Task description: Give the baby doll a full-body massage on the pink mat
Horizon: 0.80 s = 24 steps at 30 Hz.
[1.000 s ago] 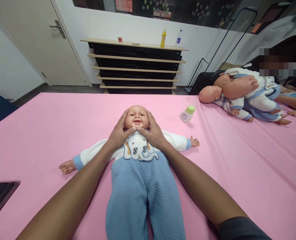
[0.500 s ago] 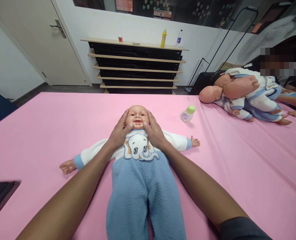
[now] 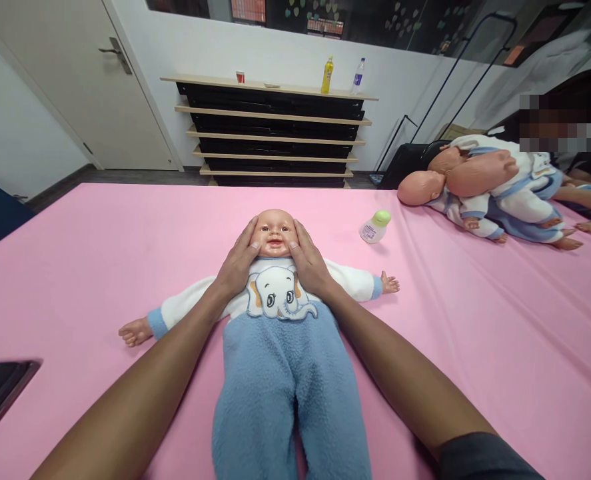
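Note:
A baby doll [image 3: 290, 373] lies on its back on a pink padded surface, its arms spread out. It wears a white top with an elephant patch and blue fleece trousers. My left hand [image 3: 238, 263] rests flat along the side of its head at the image left, thumb on the cheek near the jaw. On the other side, my right hand [image 3: 311, 261] mirrors it, fingers stretched along the head and thumb on the cheek. Both hands are open and touch the doll's head [image 3: 276, 230], whose face shows between them.
To the right of the head stands a small bottle with a green cap [image 3: 375, 227]. Several other dolls [image 3: 495, 183] are piled at the right, beside another person. A dark flat object [image 3: 2, 393] lies at the left edge. Beyond the pink surface [image 3: 140, 227] is a shelf [image 3: 275, 117].
Both thumbs have slid slightly outward over the doll's cheeks, away from the mouth. The fingers stay along the sides of the head, and the doll lies as before.

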Each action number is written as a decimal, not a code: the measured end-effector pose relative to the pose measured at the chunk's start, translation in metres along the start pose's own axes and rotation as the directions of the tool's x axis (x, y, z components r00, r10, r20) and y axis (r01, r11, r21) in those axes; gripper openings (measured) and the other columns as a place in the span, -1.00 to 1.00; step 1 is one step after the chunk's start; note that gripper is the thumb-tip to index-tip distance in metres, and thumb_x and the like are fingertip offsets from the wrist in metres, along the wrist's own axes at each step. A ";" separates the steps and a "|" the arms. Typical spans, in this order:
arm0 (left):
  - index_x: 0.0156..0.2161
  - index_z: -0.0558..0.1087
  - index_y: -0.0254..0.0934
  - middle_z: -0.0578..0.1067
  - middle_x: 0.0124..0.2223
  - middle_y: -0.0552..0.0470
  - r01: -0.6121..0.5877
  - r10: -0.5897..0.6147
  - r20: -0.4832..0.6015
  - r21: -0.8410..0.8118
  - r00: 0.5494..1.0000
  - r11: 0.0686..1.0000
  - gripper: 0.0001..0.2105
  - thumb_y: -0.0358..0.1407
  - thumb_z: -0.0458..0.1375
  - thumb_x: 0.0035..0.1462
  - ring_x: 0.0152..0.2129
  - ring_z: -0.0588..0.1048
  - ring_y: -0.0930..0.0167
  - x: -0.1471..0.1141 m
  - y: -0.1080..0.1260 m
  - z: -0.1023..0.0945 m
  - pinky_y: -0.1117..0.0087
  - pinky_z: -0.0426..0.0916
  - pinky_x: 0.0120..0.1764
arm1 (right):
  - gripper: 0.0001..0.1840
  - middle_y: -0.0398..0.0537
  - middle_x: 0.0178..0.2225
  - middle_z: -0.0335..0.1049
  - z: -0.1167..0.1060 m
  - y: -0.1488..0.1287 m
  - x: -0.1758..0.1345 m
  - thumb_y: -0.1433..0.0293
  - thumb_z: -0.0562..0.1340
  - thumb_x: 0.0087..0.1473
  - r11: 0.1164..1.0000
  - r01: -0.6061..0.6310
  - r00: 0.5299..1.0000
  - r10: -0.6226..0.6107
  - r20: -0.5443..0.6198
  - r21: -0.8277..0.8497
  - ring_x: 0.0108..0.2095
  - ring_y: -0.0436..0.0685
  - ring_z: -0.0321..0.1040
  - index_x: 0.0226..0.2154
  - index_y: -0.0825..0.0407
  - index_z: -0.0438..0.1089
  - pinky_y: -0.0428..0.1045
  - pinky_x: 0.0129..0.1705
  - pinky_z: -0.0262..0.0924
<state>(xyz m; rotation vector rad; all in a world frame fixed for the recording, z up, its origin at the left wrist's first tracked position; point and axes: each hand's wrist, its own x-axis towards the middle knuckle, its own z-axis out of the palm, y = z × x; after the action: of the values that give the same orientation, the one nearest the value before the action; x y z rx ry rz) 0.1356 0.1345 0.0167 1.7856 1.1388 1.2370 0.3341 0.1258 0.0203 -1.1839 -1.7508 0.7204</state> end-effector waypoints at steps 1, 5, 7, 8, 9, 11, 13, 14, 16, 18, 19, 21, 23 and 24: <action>0.35 0.04 -0.08 0.02 0.41 0.09 0.001 -0.001 -0.001 -0.008 1.000 1.000 -0.44 -0.08 -0.05 0.29 0.35 -0.01 0.28 0.000 0.000 0.000 0.15 -0.14 0.36 | -0.29 -0.13 0.39 -0.21 0.000 0.000 0.000 0.02 -0.09 0.29 1.000 -0.003 1.000 0.003 -0.001 0.002 0.39 0.09 -0.30 0.37 -0.06 -0.15 0.12 0.42 -0.37; 0.37 -0.05 -0.04 0.05 0.40 -0.01 0.033 -0.032 0.025 -0.037 0.999 0.999 -0.20 -0.08 0.21 0.10 0.30 0.11 0.14 -0.001 0.001 0.003 0.02 0.04 0.30 | -0.10 -0.09 0.39 -0.21 0.000 -0.002 0.000 -0.03 0.15 0.14 1.000 0.014 1.000 -0.014 0.012 0.002 0.39 0.18 -0.29 0.37 -0.07 -0.18 0.17 0.41 -0.30; 0.37 -0.07 -0.03 0.06 0.39 -0.03 0.038 -0.036 0.030 -0.047 0.999 0.998 -0.14 -0.09 0.26 0.04 0.28 0.15 0.11 -0.001 0.003 0.004 0.00 0.12 0.26 | -0.04 -0.06 0.39 -0.21 0.000 -0.004 0.000 -0.03 0.21 0.09 1.000 0.017 1.000 -0.017 0.015 0.000 0.39 0.20 -0.27 0.37 -0.05 -0.19 0.18 0.40 -0.26; 0.37 -0.07 -0.03 0.06 0.39 -0.03 0.039 -0.038 0.029 -0.041 0.999 0.998 -0.15 -0.10 0.25 0.05 0.27 0.16 0.12 -0.001 0.004 0.004 0.00 0.13 0.25 | -0.04 -0.05 0.39 -0.22 0.000 -0.005 0.000 -0.02 0.21 0.09 1.000 0.014 1.000 -0.014 0.016 -0.001 0.39 0.20 -0.27 0.37 -0.04 -0.19 0.17 0.40 -0.25; 0.37 -0.06 -0.03 0.07 0.39 -0.02 0.043 -0.042 0.028 -0.029 0.999 0.999 -0.17 -0.09 0.24 0.06 0.28 0.15 0.13 -0.001 0.004 0.004 0.02 0.13 0.25 | -0.04 -0.05 0.39 -0.22 0.000 -0.005 0.000 -0.02 0.21 0.10 1.000 0.009 1.000 -0.009 0.016 -0.004 0.39 0.19 -0.27 0.37 -0.03 -0.19 0.16 0.40 -0.25; 0.37 -0.04 -0.04 0.06 0.39 0.00 0.046 -0.046 0.026 0.000 0.999 0.999 -0.22 -0.10 0.20 0.10 0.30 0.11 0.16 0.000 0.005 0.003 0.05 0.09 0.27 | -0.09 -0.04 0.39 -0.23 0.000 -0.004 0.000 -0.01 0.17 0.14 1.000 0.006 1.000 -0.006 0.015 -0.010 0.39 0.18 -0.28 0.37 -0.01 -0.19 0.15 0.40 -0.27; 0.37 -0.03 -0.05 0.03 0.40 0.03 0.038 -0.039 0.027 0.015 0.999 0.999 -0.26 -0.10 0.16 0.14 0.32 0.05 0.18 0.000 0.005 0.002 0.08 0.02 0.31 | -0.14 -0.05 0.40 -0.24 0.001 -0.003 0.000 0.01 0.11 0.20 1.000 0.009 1.000 -0.009 0.010 -0.017 0.39 0.15 -0.30 0.37 0.00 -0.19 0.14 0.41 -0.31; 0.37 -0.03 -0.05 0.01 0.41 0.05 0.034 -0.035 0.029 0.019 0.999 0.999 -0.27 -0.10 0.15 0.15 0.33 0.02 0.20 0.001 0.005 0.002 0.09 -0.03 0.32 | -0.17 -0.06 0.40 -0.24 0.001 -0.002 0.000 0.02 0.08 0.22 1.000 0.010 1.000 -0.010 0.008 -0.018 0.40 0.14 -0.31 0.37 0.00 -0.19 0.14 0.41 -0.33; 0.37 -0.03 -0.05 -0.01 0.41 0.07 0.030 -0.031 0.035 0.023 0.999 0.999 -0.30 -0.10 0.11 0.19 0.34 -0.01 0.23 0.001 0.004 0.001 0.12 -0.10 0.35 | -0.21 -0.08 0.40 -0.25 0.001 0.000 0.000 0.02 0.02 0.25 1.000 0.006 1.000 -0.005 0.011 -0.016 0.40 0.12 -0.32 0.38 -0.01 -0.20 0.13 0.42 -0.36; 0.37 -0.02 -0.04 -0.01 0.41 0.09 0.030 -0.030 0.028 0.016 0.999 0.999 -0.37 -0.10 0.04 0.24 0.35 -0.02 0.25 0.000 0.003 0.000 0.14 -0.15 0.36 | -0.27 -0.11 0.40 -0.25 0.001 0.001 0.000 0.02 -0.07 0.29 1.000 0.001 1.000 -0.001 0.015 -0.007 0.40 0.10 -0.33 0.38 -0.04 -0.20 0.13 0.42 -0.38; 0.36 0.00 -0.04 0.00 0.41 0.10 0.029 -0.029 0.018 0.010 0.999 1.000 -0.40 -0.10 0.00 0.26 0.35 -0.03 0.26 0.000 0.002 0.000 0.14 -0.16 0.36 | -0.29 -0.13 0.40 -0.25 0.001 0.002 0.000 0.02 -0.11 0.30 1.000 0.000 1.000 0.000 0.012 -0.002 0.40 0.09 -0.33 0.38 -0.05 -0.19 0.14 0.42 -0.39; 0.35 0.03 -0.05 0.02 0.41 0.09 0.030 -0.030 0.001 0.000 1.000 1.000 -0.43 -0.09 -0.02 0.28 0.35 -0.02 0.26 0.000 0.002 0.000 0.13 -0.15 0.35 | -0.28 -0.13 0.40 -0.24 0.001 0.002 0.000 0.00 -0.10 0.29 1.000 0.004 1.000 -0.004 0.013 0.001 0.40 0.09 -0.33 0.37 -0.06 -0.19 0.15 0.42 -0.39; 0.36 0.00 -0.06 0.04 0.40 0.05 0.042 -0.042 0.008 -0.006 0.999 0.999 -0.34 -0.07 0.09 0.21 0.33 0.04 0.22 -0.001 0.004 0.001 0.11 -0.03 0.33 | -0.16 -0.08 0.40 -0.25 0.001 0.001 0.000 -0.04 0.05 0.21 1.000 0.013 1.000 -0.013 0.018 -0.008 0.40 0.15 -0.32 0.38 -0.05 -0.20 0.16 0.41 -0.34; 0.37 -0.03 -0.05 0.05 0.40 0.02 0.051 -0.051 0.020 -0.010 0.998 0.999 -0.26 -0.07 0.16 0.15 0.31 0.09 0.20 -0.001 0.004 0.002 0.10 0.05 0.30 | -0.08 -0.06 0.40 -0.25 0.001 0.001 0.000 -0.05 0.14 0.15 1.000 0.017 1.000 -0.017 0.021 -0.013 0.40 0.18 -0.31 0.38 -0.04 -0.21 0.17 0.41 -0.31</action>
<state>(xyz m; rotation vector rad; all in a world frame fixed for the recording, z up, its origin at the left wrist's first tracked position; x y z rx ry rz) 0.1383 0.1318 0.0195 1.7466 1.1579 1.1909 0.3337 0.1264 0.0193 -1.1730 -1.7835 0.7149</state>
